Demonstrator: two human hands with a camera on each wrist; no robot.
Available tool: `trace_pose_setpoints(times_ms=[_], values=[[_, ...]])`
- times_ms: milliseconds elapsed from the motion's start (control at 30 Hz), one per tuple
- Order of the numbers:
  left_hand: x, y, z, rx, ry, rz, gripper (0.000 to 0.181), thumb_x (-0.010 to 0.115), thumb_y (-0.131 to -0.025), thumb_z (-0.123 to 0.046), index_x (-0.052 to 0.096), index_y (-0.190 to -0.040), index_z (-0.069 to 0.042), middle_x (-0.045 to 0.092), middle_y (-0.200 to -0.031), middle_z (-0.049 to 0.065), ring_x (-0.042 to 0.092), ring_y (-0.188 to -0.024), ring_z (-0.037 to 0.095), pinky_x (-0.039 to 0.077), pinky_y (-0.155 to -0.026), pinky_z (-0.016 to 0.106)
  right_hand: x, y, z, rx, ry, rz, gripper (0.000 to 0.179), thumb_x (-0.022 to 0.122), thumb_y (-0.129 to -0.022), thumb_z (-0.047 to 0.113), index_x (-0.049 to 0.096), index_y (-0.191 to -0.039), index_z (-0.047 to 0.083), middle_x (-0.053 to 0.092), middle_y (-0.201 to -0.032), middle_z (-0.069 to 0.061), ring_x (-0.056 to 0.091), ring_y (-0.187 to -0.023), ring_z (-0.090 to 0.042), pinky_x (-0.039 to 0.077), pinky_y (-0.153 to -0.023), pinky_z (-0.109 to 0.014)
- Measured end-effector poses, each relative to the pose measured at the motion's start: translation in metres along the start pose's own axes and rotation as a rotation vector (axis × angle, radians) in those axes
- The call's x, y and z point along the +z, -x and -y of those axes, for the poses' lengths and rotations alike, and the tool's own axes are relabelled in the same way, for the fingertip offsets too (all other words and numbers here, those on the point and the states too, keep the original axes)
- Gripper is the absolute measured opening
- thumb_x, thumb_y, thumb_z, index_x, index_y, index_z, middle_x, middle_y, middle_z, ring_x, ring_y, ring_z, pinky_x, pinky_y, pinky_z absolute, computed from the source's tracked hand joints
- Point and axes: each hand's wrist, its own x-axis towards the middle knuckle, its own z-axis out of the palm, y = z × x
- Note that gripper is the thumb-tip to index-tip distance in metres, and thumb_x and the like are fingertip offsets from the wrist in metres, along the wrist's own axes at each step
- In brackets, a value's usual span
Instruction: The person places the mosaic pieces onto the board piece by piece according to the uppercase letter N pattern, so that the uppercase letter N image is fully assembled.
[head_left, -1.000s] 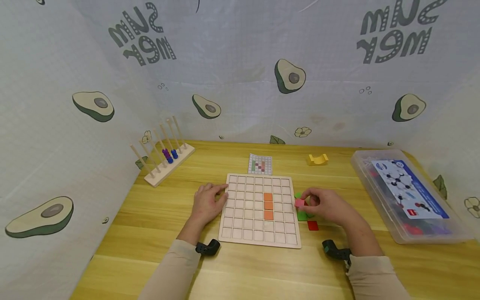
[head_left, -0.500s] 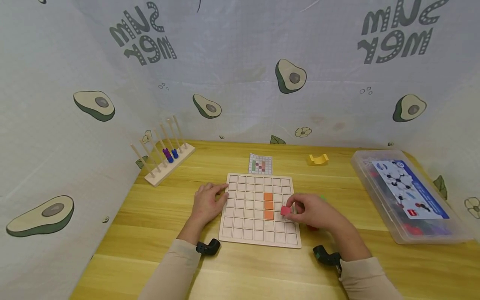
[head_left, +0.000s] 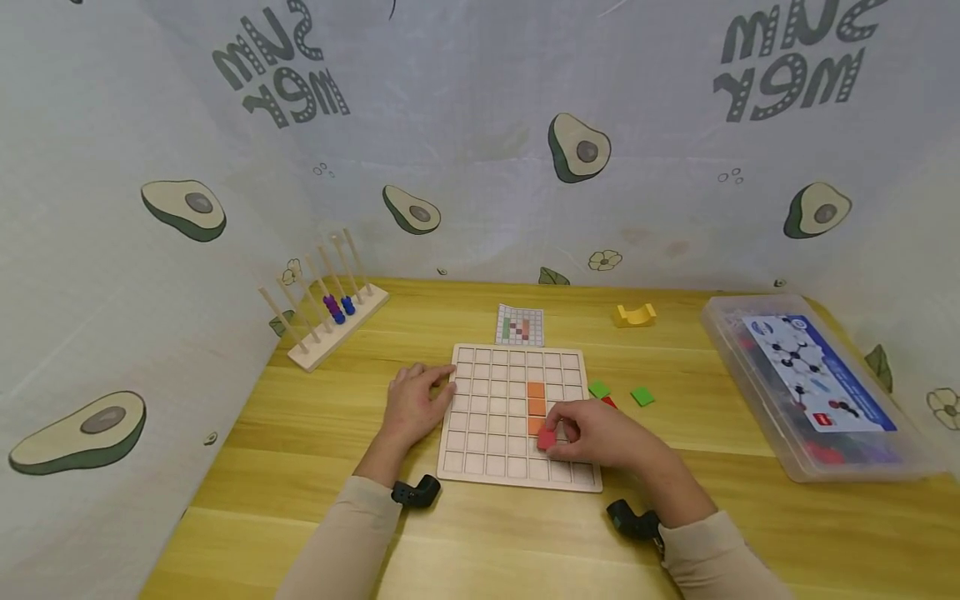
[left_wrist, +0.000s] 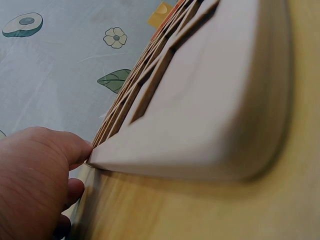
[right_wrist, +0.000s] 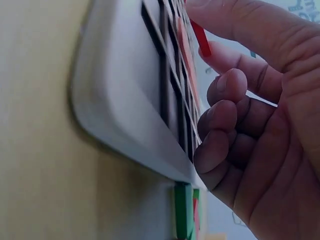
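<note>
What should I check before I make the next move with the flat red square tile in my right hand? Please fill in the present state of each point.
1. Flat red square tile gripped: ok, the right hand pinches it between thumb and finger.
2. Tile lying flat in a cell: not ok, it is held tilted over the pale wooden grid board.
3. Left hand at the board: ok, it touches the left edge.
4. Three orange square tiles in one column: ok.
5. Paper card with a coloured grid uncovered: ok, it lies behind the board.
6. Intended cell matching the card: cannot tell, the print is too small.
</note>
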Motion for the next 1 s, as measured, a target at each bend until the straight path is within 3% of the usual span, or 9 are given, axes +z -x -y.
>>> trace_pose_setpoints(times_ms=[267,1000], values=[[0.001,-0.001,0.002,-0.002,0.004,0.001,0.033,0.067,-0.097,-0.032,0.073,-0.128,-0.022,0.070,-0.108,0.004,0.054,-0.098,0.023,0.038,-0.085,0.040,0.009,-0.003,0.005,-0.030,0.106,-0.023,0.021,0.081,-0.086,0.034,0.065,-0.095,0.023,0.046,-0.066,0.011,0.044,-0.061,-0.003,0.036,-0.059,-0.021],[0.000,-0.001,0.001,-0.015,0.007,0.021,0.034,0.065,-0.098,-0.033,0.072,-0.130,-0.023,0.070,-0.110,0.004,0.053,-0.098,0.023,0.038,-0.087,0.039,0.011,-0.001,0.011,-0.060,0.140,-0.023,0.020,0.082,-0.085,0.028,0.066,-0.097,0.022,0.048,-0.066,0.012,0.043,-0.063,-0.002,0.039,-0.061,-0.022]])
